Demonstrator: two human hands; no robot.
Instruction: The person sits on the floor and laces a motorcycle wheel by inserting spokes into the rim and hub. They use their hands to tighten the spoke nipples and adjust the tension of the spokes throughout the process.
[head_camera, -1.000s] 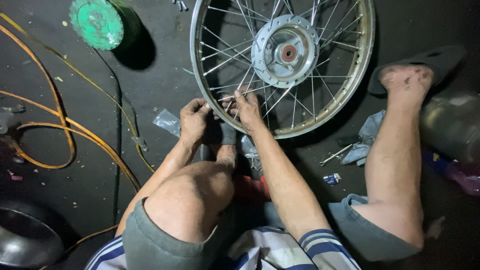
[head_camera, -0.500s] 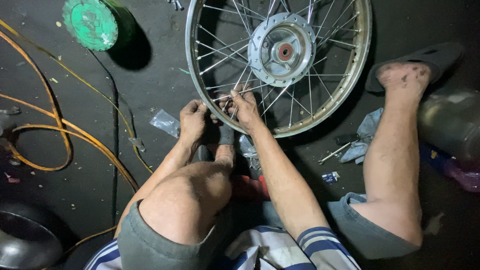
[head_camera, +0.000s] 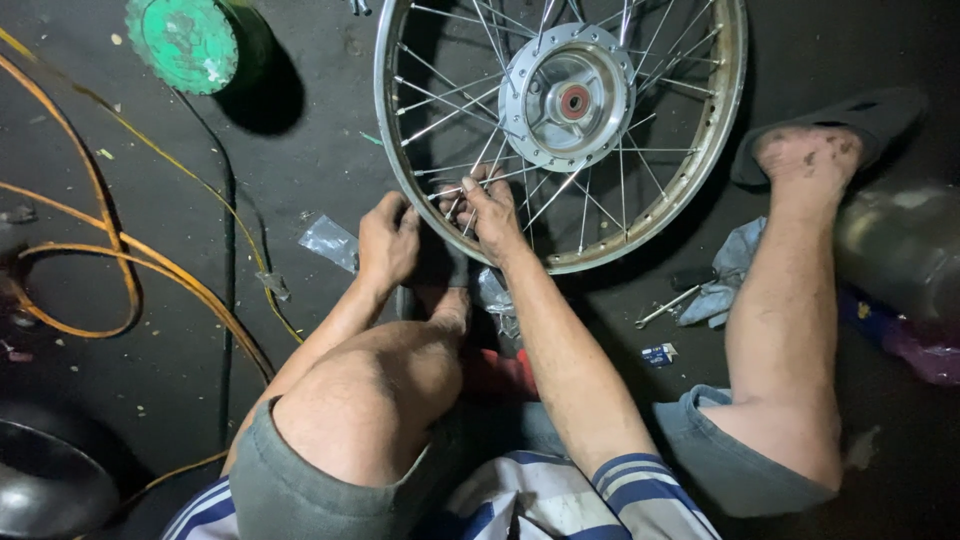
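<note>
- A spoked wheel with a silver hub lies flat on the dark, stained floor, just ahead of the seated person's knees.
- The right hand is closed on spokes at the near rim, fingers pinched among them.
- The left hand rests at the rim's outer edge, fingers curled; what it grips cannot be told.
- A clear plastic scrap lies just beside the left hand.
- A rag and a metal tool sit near the right leg.
- An orange cable loops across the floor at left; a green round can stands beyond it.
</note>
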